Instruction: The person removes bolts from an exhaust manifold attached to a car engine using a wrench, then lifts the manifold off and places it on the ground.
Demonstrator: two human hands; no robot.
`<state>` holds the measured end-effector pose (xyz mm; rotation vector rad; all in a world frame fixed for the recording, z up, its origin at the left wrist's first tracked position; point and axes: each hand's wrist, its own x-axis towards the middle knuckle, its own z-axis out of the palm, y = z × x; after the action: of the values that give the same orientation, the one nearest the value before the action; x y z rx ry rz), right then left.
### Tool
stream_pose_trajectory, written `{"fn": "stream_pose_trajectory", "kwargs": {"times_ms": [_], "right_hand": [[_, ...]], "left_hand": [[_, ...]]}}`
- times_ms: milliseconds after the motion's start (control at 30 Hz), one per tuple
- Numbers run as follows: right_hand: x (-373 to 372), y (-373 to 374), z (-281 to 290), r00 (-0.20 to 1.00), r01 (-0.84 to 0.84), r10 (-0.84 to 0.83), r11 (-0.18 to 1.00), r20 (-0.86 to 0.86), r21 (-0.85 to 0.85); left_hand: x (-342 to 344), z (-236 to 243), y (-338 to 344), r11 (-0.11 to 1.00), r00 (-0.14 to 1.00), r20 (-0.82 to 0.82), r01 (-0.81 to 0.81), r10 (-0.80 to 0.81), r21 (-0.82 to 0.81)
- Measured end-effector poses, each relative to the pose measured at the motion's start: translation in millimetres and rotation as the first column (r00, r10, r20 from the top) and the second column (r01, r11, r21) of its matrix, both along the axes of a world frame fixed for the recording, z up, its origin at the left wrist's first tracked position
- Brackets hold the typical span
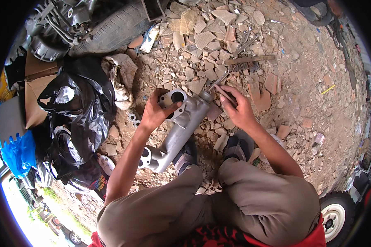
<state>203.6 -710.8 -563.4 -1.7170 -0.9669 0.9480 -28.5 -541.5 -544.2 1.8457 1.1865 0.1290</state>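
Note:
A grey cast-metal manifold (181, 129), a pipe with flanged ports, lies slantwise between my feet. My left hand (154, 111) is closed on its upper port flange (178, 97), the thumb across the face and the other fingers largely behind it. Another flanged port (145, 157) is at the near end. By the far end of the pipe, my right hand (239, 108) pinches a slim brownish rod-like piece (225, 93); its exact kind is unclear. Just beyond those fingertips is a thin shiny spanner-like tool (222, 77), close to the pipe end.
Broken tile and stones cover the dirt ground (305, 103). A wooden-handled wire brush (251, 61) and several spanners (246, 42) lie ahead. At left are black plastic bags (82, 107), a tyre (115, 31) and engine parts (53, 31). A small metal gasket-like piece (133, 119) lies near my left wrist.

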Motion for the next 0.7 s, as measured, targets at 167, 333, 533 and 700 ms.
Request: {"fn": "stream_pose_trajectory", "kwargs": {"times_ms": [167, 333, 533, 700], "right_hand": [[2, -8, 2, 1.000, -0.022, 0.021, 0.996, 0.011, 0.081], [1, -2, -13, 0.999, 0.015, -0.014, 0.999, -0.036, 0.030], [-19, -9, 18, 0.994, 0.002, 0.007, 0.996, -0.112, 0.085], [-11, -31, 68, 0.922, -0.356, 0.337, 0.932, 0.191, 0.073]], "left_hand": [[-12, -10, -4, 0.972, 0.985, 0.120, -0.100, 0.127, -0.211], [3, -13, -21, 0.686, 0.763, 0.185, -0.411, 0.619, -0.601], [21, 23, -54, 0.683, 0.774, 0.194, -0.375, 0.603, -0.627], [10, 7, -83, 0.845, 0.863, 0.327, -0.189, 0.386, -0.499]]}}
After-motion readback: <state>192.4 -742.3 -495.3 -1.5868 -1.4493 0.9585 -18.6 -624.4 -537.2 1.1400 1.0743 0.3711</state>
